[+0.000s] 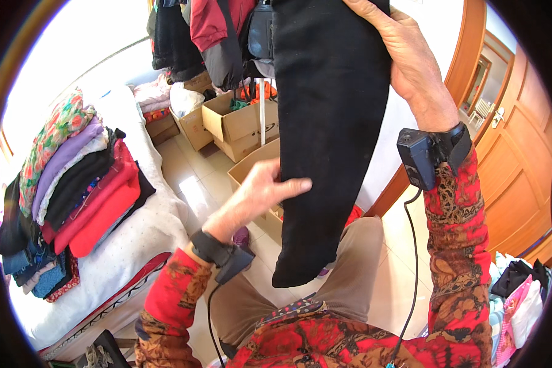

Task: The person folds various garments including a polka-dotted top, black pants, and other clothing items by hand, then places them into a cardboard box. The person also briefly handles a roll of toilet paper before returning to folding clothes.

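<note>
A long piece of black clothing, which looks like trousers folded lengthwise, hangs upright in front of me and narrows toward its lower end. High on its right edge, my right hand grips the cloth with the thumb over the front; the fingers are partly hidden behind. Lower down, at the left edge, my left hand pinches the trousers, its thumb lying on the front and its fingers behind the cloth. The top end of the garment runs out of view.
Folded clothes are piled on a white-covered bed at left. Cardboard boxes with clothes stand ahead, below hanging jackets. At right are a wooden door and another clothes heap. Cables hang from both wrist devices.
</note>
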Available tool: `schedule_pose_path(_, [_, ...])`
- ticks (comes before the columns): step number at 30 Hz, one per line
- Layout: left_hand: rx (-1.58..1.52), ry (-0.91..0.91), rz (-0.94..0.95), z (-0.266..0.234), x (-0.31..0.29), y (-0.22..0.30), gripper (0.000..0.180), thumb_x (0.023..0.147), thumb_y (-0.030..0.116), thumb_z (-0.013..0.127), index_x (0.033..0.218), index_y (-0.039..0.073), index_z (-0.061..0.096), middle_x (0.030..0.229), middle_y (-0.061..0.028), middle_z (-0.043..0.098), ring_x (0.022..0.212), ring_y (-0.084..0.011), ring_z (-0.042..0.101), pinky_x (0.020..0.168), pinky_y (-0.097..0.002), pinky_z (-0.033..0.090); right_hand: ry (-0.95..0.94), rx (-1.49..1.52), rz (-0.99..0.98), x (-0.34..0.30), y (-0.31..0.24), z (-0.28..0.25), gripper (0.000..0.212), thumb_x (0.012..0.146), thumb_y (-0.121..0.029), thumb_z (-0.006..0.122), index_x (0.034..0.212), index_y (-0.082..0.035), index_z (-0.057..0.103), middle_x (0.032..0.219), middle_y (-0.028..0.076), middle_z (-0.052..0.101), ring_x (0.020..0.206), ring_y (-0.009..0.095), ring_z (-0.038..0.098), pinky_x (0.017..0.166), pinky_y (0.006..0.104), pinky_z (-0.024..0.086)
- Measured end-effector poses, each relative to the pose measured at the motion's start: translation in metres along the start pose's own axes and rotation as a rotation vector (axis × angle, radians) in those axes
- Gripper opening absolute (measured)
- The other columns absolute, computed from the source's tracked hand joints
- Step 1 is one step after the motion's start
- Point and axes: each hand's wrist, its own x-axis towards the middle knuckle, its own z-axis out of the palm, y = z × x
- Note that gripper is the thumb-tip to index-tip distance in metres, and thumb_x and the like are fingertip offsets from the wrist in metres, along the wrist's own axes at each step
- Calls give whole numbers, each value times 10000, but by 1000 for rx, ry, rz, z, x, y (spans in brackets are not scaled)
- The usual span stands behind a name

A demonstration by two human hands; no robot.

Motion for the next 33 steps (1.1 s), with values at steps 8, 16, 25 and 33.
schedule_pose_path(8, [-256,-319,-341,-10,-29,-52,361,986,280,555,1222,17,627,1138,-17,663,1007,-73,597,934,-254,455,49,-25,17,-2,-19,-9,291,904,-220,692,1035,38,660,932,88,696,777,151,670,700,266,560])
schedule_pose_path(16, [-14,-524,-77,24,-35,-127,428,916,170,619,1305,5,553,1326,-67,570,1199,-167,504,1022,-323,412,-27,-210,46,32,20,-21,432,833,-309,765,1048,49,655,932,103,706,750,155,690,710,265,569])
schedule_pose_path(25, [-560,-572,-110,42,-146,-150,371,927,67,569,1290,-6,558,1392,-78,511,1285,-168,452,1051,-333,383,-256,-602,534,-30,211,-67,409,887,-309,651,1022,76,664,930,82,692,782,130,633,720,304,515])
schedule_pose_path(33, [-557,-275,-311,41,-134,-163,417,942,85,560,1346,1,497,1419,-54,471,1271,-173,469,1064,-303,363,-589,-652,759,-143,231,-94,360,931,-285,550,823,44,650,729,124,677,602,174,664,551,320,526])
